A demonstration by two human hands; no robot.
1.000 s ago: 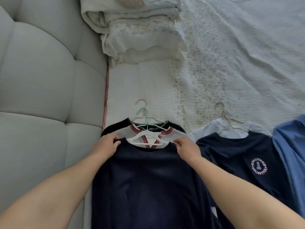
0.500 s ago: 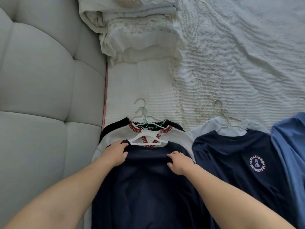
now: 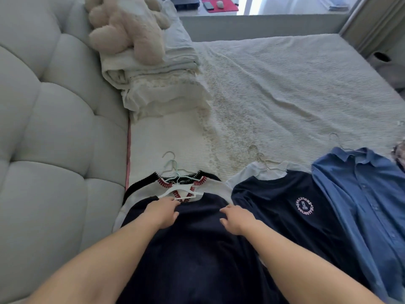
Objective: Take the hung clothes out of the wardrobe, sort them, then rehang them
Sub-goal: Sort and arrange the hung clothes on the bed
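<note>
The clothes are out of the wardrobe and lie on the bed point(image 3: 285, 102) in piles, so the step in hand looks like sorting. Both hands rest on the navy top point(image 3: 197, 249), the uppermost garment of the near left pile. The left hand point(image 3: 163, 212) lies palm down at its collar, fingers loosely bent, touching the cloth just below the white hanger point(image 3: 179, 191); whether it pinches anything I cannot tell. The right hand point(image 3: 236, 219) lies on the chest of the same top, fingers spread and relaxed, gripping nothing that shows. Under the navy top lie a cream jumper point(image 3: 217, 189) with red stitching and a black jumper point(image 3: 140, 187), each with its hanger hook pointing far. To the right is a second pile, a logo tee point(image 3: 285, 207) over a white top point(image 3: 256, 175), and further right a blue shirt point(image 3: 361, 194), all on hangers. The next move probably calls for smoothing this top flat or squaring its hanger with the ones beneath, then gathering a pile by the hooks for rehanging; the stacked hooks could tangle if lifted carelessly. The bed has a ribbed white cover, with a padded grey headboard point(image 3: 54, 128) on the left. Far left sit folded bedding point(image 3: 157, 84) and a plush toy point(image 3: 127, 25); beyond the bed a low wall point(image 3: 263, 25) and a desk point(image 3: 219, 5) show.
</note>
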